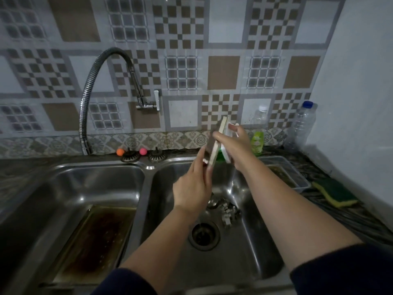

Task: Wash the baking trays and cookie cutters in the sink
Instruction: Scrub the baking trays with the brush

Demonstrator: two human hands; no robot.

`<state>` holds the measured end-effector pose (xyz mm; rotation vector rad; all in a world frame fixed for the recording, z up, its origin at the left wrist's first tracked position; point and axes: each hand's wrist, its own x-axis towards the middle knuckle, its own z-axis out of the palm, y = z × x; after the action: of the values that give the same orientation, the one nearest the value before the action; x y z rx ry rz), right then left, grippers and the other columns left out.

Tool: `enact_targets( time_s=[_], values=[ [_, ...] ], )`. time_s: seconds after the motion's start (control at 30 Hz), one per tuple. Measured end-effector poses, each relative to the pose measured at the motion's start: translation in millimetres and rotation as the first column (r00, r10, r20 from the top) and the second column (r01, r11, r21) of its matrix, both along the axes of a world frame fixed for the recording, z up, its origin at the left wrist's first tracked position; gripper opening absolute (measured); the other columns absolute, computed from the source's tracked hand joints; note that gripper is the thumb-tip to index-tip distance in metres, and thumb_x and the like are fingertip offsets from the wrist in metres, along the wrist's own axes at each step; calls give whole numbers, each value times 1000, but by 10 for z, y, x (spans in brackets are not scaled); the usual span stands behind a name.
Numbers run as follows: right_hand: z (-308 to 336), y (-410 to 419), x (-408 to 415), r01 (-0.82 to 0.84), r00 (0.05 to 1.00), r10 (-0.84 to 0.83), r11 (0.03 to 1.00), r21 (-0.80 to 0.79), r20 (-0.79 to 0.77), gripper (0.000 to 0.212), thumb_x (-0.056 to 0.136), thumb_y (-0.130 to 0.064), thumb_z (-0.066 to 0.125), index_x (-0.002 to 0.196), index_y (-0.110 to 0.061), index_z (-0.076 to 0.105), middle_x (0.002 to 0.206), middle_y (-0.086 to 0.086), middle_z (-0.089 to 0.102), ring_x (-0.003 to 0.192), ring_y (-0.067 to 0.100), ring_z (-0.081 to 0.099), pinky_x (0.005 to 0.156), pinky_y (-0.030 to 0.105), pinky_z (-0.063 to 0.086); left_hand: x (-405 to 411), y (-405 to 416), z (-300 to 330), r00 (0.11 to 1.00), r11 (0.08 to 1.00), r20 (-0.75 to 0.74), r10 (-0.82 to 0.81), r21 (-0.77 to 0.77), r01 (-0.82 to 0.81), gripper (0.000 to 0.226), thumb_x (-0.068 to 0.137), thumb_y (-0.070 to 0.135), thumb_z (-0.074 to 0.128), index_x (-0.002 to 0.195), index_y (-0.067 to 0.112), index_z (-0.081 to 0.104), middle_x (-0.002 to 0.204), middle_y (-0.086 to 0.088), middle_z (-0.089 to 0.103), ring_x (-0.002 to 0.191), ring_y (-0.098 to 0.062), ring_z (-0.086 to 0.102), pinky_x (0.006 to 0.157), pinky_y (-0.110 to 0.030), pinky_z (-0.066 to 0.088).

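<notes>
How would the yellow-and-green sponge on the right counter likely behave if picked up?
The sponge likely feels light and squashy, since its yellow layer looks like foam. Lying flat on the counter, it seems unlikely to roll. Its green scouring face probably grips well.

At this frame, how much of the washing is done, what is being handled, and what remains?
Nothing looks finished. In hand: both the left hand and right hand hold a thin flat tray on edge over the right basin. Left: a browned baking tray lies in the left basin, the cookie cutters sit by the drain, and the sponge lies unused on the counter. No water can be seen at the faucet.
</notes>
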<state>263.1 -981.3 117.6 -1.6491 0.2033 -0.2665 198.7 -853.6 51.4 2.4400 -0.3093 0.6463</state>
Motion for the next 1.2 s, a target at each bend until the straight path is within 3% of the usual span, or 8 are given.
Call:
enact_targets(
  time_s=[0.2, 0.43, 0.53, 0.73, 0.87, 1.0, 1.1, 1.2],
  values=[
    [12, -291, -46, -252, 968, 252, 965, 76, 11, 44, 59, -44, 82, 99, -36, 63, 117, 3, 65, 112, 29, 58, 104, 56, 38, 313, 467, -254, 951, 978, -301, -63, -211, -2, 56, 98, 57, 21, 150, 44, 5, 158, -1, 20, 146, -24, 18, 117, -40, 19],
    [-105, -347, -97, -205, 978, 205, 979, 16, -32, 56, 73, -58, 70, 120, -34, 55, 133, 4, 53, 124, 26, 47, 88, 40, 43, 286, 820, -315, 872, 740, -349, -344, -672, 23, 90, 74, 65, 64, 150, 35, 25, 131, 5, 61, 127, -12, 51, 112, -39, 36],
    [-170, -325, -64, -105, 994, 105, 994, -3, -44, 61, 68, -59, 75, 122, -40, 56, 147, 0, 40, 134, 26, 37, 107, 46, 34, 219, 850, -284, 868, 644, -280, -410, -762, 59, 49, 85, 40, 66, 131, 22, 58, 116, 2, 70, 112, -17, 64, 101, -40, 48],
    [-316, -196, 49, 170, 983, -126, 892, -419, 130, 53, 82, -46, 69, 130, -26, 56, 135, 6, 51, 121, 27, 50, 93, 41, 48, 239, 909, -280, 877, 471, -149, -458, -877, 96, 71, 90, 18, 63, 149, 31, 27, 138, 4, 55, 123, -12, 56, 104, -41, 45],
    [-254, -6, 36, 341, 939, -223, 698, -629, 262, 53, 88, -50, 60, 135, -28, 51, 128, 9, 52, 111, 28, 54, 79, 33, 44, 368, 957, -269, 936, 550, -135, -325, -832, 71, 73, 88, 27, 68, 148, 35, 28, 141, 7, 52, 130, -9, 49, 110, -40, 39],
    [-205, 393, -235, 309, 937, -76, 634, -709, 340, 48, 93, -49, 49, 139, -33, 44, 131, 3, 43, 97, 16, 55, 67, 24, 51, 420, 866, -175, 985, 594, -119, -128, -804, -20, 59, 97, 25, 54, 149, 33, 28, 143, 13, 45, 129, -2, 44, 99, -10, 39],
    [-441, 778, -556, 204, 940, 119, 558, -804, 321, 46, 95, -48, 45, 139, -38, 43, 129, 1, 43, 100, 14, 53, 74, 25, 53, 468, 788, -115, 994, 594, -44, -103, -804, 26, 53, 100, 25, 47, 148, 34, 29, 142, 2, 51, 129, -13, 49, 108, -35, 41],
    [-683, 946, -793, 263, 905, 112, 613, -745, 411, 46, 91, -47, 45, 136, -36, 49, 115, 0, 48, 94, 13, 53, 70, 18, 47, 416, 731, -80, 986, 607, 17, -166, -786, 115, 54, 100, 13, 45, 149, 30, 29, 143, 9, 48, 125, 1, 50, 104, -23, 43]
  ],
)
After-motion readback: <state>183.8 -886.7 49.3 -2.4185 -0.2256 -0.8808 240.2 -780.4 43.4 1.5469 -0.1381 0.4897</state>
